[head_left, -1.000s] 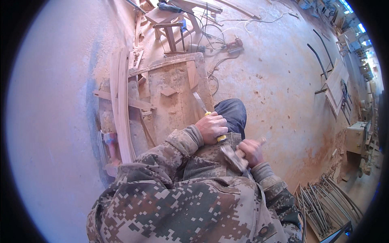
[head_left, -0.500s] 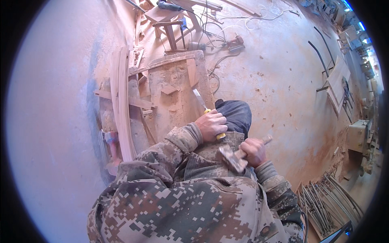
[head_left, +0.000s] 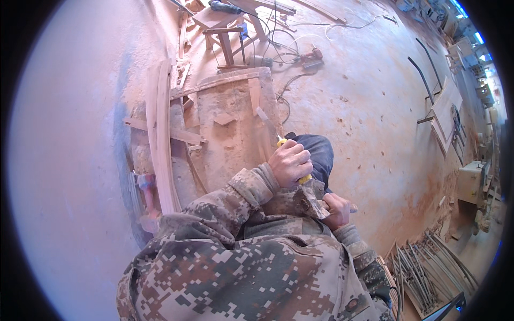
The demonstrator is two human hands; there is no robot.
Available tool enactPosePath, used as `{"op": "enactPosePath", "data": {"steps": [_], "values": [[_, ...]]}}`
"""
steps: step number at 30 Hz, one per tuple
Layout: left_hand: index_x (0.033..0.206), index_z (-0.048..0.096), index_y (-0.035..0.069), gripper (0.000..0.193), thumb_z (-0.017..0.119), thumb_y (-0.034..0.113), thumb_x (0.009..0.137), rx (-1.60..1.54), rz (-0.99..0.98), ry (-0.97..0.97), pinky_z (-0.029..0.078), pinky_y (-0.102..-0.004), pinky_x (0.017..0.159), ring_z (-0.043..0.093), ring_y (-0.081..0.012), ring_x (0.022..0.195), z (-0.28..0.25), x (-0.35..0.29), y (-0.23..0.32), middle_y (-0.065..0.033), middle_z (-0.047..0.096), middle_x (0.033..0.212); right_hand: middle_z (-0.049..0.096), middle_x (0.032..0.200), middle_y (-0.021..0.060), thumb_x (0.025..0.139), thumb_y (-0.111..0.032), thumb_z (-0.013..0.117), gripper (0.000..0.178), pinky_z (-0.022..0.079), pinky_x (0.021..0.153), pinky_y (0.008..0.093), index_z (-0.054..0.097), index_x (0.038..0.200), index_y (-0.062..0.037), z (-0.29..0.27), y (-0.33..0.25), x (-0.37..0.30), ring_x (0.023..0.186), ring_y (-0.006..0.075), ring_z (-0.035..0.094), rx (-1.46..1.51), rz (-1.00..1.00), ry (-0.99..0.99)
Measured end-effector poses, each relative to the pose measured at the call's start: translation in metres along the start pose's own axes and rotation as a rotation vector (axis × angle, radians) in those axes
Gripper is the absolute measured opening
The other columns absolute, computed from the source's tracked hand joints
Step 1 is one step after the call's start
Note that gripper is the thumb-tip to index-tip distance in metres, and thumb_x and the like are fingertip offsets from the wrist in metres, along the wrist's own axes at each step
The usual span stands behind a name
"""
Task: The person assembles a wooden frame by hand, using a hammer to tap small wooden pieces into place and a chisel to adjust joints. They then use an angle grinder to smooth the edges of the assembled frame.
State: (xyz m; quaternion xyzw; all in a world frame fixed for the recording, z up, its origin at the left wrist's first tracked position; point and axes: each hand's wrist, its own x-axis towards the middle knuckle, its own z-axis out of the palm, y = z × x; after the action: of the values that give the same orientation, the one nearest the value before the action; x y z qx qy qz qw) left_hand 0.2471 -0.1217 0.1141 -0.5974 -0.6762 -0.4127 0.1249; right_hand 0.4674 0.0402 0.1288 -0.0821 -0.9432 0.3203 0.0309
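My left hand (head_left: pixel 290 163) is closed round the yellow handle of a chisel (head_left: pixel 264 116), whose blade slants away toward the far left. The blade's tip is by the near end of a light wood piece (head_left: pixel 254 92) on a worn, dusty workbench (head_left: pixel 214 144); I cannot tell if they touch. In my right hand (head_left: pixel 337 210) is the wooden handle of a rough-headed mallet (head_left: pixel 309 200). Its head is close to the butt of the chisel handle, and whether they touch is unclear. A thin curved wood strip (head_left: pixel 227 80) lies across the bench's far end.
Long boards (head_left: pixel 159 134) lie along the bench's left side, near a red-handled tool (head_left: pixel 147 192). Beyond are a wooden stool (head_left: pixel 222 32), cords and a red power tool (head_left: pixel 312 58) on the floor. A frame with dark bars (head_left: pixel 447 112) and thin rods (head_left: pixel 423 267) are at right.
The chisel and my left hand have shifted slightly right and nearer. The mallet head has swung up toward the chisel's butt, and my right hand has moved a little nearer.
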Motion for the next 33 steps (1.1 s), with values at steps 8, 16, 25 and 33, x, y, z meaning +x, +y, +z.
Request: {"op": "enactPosePath", "data": {"steps": [8,16,25,33], "values": [[0.079,0.059,0.014,0.023,0.078,0.02,0.066,-0.099,-0.052,-0.167,0.046,-0.0416,0.073,0.059,-0.0252,0.077,0.013,-0.013,-0.011,-0.0033,0.055,0.083,0.056,0.067,0.0149,0.083,-0.023,0.081,0.033,0.044,0.054,0.0457,0.055,0.071,-0.0061,-0.002,0.004,-0.01,0.06,0.0365,0.059,0.127,0.138,0.062],[0.091,0.067,0.011,0.019,0.075,0.018,0.076,-0.056,-0.617,-0.17,0.054,-0.0466,0.076,0.069,-0.0324,0.088,-0.023,-0.011,0.019,-0.0115,0.065,0.088,0.059,0.069,0.017,0.083,-0.016,0.076,0.023,0.047,0.058,0.0436,0.058,0.073,-0.0059,-0.004,0.001,-0.007,0.062,0.0359,0.062,0.077,0.205,0.065],[0.136,0.058,-0.001,0.06,0.077,0.027,0.087,-0.244,-1.761,0.095,0.049,-0.0466,0.108,0.059,-0.0445,0.13,-0.041,-0.142,-0.054,-0.0314,0.06,0.136,0.07,0.075,0.0141,0.08,-0.008,0.074,0.016,0.053,0.068,0.0368,0.074,0.094,-0.003,0.003,-0.003,0.017,0.068,0.0204,0.066,0.221,0.541,-0.039],[0.137,0.064,0.001,0.052,0.07,0.012,0.086,0.634,-0.947,-0.028,0.046,-0.0467,0.112,0.057,-0.0409,0.126,-0.08,-0.117,-0.124,-0.0223,0.059,0.135,0.07,0.081,0.0069,0.077,-0.007,0.076,0.027,0.053,0.073,0.034,0.075,0.103,0.0001,-0.001,0.001,0.046,0.078,0.0133,0.063,0.327,0.602,-0.112]]}}
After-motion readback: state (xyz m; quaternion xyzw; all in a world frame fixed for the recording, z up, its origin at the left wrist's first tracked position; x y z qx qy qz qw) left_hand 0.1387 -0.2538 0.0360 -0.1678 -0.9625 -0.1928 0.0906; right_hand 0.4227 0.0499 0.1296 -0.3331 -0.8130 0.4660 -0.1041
